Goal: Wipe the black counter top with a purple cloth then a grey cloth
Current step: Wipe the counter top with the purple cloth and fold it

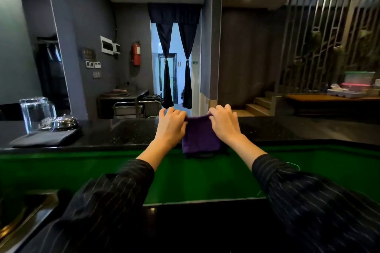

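Note:
A folded purple cloth lies on the black counter top, its near edge hanging over the counter's front lip. My left hand pinches the cloth's far left corner. My right hand grips the far right corner. Both arms reach forward in dark striped sleeves. A folded grey cloth rests flat at the counter's left end, well away from both hands.
A clear glass pitcher and a metal call bell stand behind the grey cloth. A green surface sits below the counter's front edge. A metal sink rim shows at lower left. Beyond the counter are steps and a doorway.

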`<state>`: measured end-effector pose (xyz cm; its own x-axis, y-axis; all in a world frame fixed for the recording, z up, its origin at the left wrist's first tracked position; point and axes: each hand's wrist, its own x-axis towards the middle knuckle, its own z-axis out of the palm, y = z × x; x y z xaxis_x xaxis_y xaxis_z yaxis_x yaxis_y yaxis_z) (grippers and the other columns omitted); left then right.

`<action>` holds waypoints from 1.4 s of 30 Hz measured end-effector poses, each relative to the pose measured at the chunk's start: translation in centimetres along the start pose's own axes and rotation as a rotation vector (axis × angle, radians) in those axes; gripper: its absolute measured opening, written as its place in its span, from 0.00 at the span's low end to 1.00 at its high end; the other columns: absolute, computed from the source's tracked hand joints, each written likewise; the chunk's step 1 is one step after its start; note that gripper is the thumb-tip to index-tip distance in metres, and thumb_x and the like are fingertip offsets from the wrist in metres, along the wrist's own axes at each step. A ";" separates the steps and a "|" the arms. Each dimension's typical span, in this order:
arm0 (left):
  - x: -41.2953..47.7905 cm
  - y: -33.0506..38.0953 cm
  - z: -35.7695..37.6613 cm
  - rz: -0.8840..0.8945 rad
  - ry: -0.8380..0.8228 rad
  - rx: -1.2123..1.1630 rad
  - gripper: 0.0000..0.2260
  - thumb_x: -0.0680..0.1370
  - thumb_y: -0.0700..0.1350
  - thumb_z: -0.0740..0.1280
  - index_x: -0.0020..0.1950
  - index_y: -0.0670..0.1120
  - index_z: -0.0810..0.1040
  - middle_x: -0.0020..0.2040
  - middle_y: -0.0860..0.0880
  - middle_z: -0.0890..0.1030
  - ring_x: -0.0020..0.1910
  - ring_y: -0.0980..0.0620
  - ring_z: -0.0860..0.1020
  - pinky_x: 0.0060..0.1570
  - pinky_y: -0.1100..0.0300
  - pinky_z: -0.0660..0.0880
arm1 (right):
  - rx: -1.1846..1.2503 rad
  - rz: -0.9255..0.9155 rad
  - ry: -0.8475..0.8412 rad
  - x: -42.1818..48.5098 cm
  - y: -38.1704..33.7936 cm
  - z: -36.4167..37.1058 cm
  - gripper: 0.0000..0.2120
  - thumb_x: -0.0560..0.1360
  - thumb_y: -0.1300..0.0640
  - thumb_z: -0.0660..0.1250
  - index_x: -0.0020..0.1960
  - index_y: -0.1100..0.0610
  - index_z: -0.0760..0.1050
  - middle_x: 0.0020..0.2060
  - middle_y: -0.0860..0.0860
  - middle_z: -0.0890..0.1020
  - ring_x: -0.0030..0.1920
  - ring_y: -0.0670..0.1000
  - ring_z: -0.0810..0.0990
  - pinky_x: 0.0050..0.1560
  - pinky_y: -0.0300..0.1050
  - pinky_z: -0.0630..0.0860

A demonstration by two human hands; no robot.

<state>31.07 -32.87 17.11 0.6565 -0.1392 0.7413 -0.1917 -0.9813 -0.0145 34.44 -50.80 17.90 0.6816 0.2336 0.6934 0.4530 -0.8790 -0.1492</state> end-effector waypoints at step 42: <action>-1.6 -11.9 3.8 -0.217 -0.616 -0.092 0.32 0.76 0.66 0.51 0.74 0.50 0.62 0.75 0.49 0.64 0.74 0.49 0.61 0.72 0.42 0.58 | 0.017 0.197 -0.807 8.6 -1.8 12.4 0.25 0.83 0.49 0.46 0.79 0.50 0.53 0.79 0.54 0.53 0.78 0.61 0.51 0.74 0.63 0.47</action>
<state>35.02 -21.51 13.52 0.9794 -0.0172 0.2012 -0.0521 -0.9842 0.1695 46.59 -42.05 15.42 0.9491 0.3084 -0.0643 0.2867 -0.9300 -0.2300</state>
